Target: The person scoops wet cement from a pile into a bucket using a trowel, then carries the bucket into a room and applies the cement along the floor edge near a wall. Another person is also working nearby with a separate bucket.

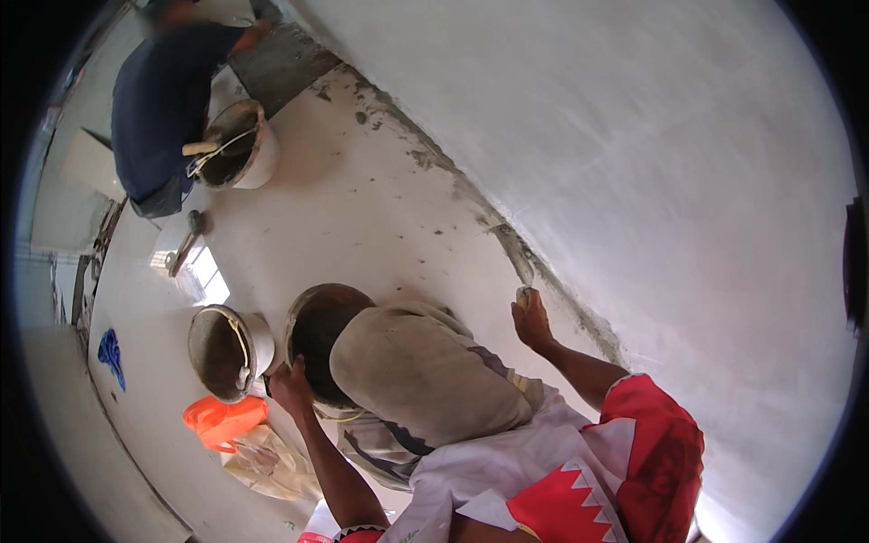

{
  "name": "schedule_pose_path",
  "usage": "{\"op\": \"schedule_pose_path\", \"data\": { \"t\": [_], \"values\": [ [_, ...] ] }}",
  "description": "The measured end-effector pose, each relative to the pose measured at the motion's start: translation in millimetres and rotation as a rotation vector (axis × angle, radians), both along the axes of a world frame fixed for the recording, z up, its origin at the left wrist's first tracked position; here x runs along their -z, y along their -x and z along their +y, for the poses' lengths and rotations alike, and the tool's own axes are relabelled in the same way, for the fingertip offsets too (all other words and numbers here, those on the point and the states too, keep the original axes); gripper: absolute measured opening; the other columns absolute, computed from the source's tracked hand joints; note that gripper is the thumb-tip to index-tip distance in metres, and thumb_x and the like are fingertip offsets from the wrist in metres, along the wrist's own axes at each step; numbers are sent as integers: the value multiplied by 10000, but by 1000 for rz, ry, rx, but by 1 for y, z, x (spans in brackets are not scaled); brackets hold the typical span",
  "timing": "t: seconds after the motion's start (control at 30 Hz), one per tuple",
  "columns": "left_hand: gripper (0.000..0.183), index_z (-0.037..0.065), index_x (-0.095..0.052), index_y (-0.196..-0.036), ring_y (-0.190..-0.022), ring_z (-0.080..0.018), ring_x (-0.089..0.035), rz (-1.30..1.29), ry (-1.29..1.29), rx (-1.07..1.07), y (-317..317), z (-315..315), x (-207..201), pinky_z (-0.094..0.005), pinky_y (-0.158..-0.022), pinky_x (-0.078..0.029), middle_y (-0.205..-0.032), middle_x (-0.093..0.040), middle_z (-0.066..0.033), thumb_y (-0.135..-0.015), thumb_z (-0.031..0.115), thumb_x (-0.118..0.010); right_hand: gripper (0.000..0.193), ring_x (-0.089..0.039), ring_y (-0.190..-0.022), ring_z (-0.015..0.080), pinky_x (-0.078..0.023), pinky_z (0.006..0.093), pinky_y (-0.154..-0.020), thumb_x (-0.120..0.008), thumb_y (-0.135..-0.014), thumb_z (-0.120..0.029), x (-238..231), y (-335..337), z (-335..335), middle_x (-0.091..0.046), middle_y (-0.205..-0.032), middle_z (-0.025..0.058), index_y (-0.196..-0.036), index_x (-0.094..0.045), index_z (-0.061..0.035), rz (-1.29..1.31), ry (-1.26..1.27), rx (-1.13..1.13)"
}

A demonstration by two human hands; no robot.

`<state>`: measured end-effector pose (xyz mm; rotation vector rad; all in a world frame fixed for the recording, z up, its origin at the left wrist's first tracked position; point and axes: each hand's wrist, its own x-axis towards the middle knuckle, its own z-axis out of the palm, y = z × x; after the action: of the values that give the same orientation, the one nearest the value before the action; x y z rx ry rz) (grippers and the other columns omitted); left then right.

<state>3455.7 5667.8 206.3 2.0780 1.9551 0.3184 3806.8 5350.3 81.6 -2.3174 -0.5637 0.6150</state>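
Note:
My left hand (291,386) is closed at the rim of a dark-mouthed bucket (312,317), which stands against my bent knee. Out to the right, my right hand (532,324) is closed round a small pale tool (524,293), mostly hidden by the fingers. That hand is just above the floor, beside the rough mortar joint (511,242) that runs along the foot of the wall. A second bucket (258,339), pale outside with a yellowish handle, stands left of the first one.
A co-worker in dark clothes (163,109) crouches at the upper left beside a bucket (262,158) with a wooden-handled tool across it. A mallet (186,242), a blue cloth (110,357), an orange bag (224,421) and a brown bag (262,466) lie on the pale tiles. The wall (652,181) rises at right.

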Motion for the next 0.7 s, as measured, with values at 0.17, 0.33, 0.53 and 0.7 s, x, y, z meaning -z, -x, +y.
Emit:
{"op": "schedule_pose_path", "data": {
  "t": [0.17, 0.33, 0.53, 0.7],
  "values": [
    [479, -62, -521, -621, -559, -375, -454, 1, 92, -87, 1, 7, -1, -488, -613, -379, -582, -505, -232, -739, 350, -734, 413, -580, -1023, 457, -476, 489, -856, -572, -924, -212, -34, -8, 57, -546, -1130, 296, -1247, -420, -4, 118, -125, -289],
    [490, -60, -506, -608, -569, -380, -454, -27, 48, -92, -1, 10, 1, -493, -617, -377, -581, -499, -232, -736, 356, -730, 487, -609, -1059, 413, -478, 462, -899, -592, -887, -320, -44, 18, 146, -607, -1132, 270, -1254, -451, -34, 337, -162, -704],
    [464, -58, -558, -637, -622, -411, -515, -31, 67, -122, 8, 10, 5, -505, -651, -403, -632, -545, -254, -747, 360, -727, 476, -616, -1061, 388, -473, 453, -897, -588, -888, -297, -39, 50, 199, -624, -1100, 257, -1264, -457, -35, 788, -280, -1018],
    [400, -45, -697, -821, -694, -382, -612, -105, 57, -132, 18, 2, 2, -475, -706, -457, -737, -658, -231, -780, 353, -706, 450, -636, -1003, 356, -488, 453, -848, -575, -899, -270, -25, 51, 189, -639, -1036, 232, -1267, -461, -38, 528, -183, -696]
  ]
}}
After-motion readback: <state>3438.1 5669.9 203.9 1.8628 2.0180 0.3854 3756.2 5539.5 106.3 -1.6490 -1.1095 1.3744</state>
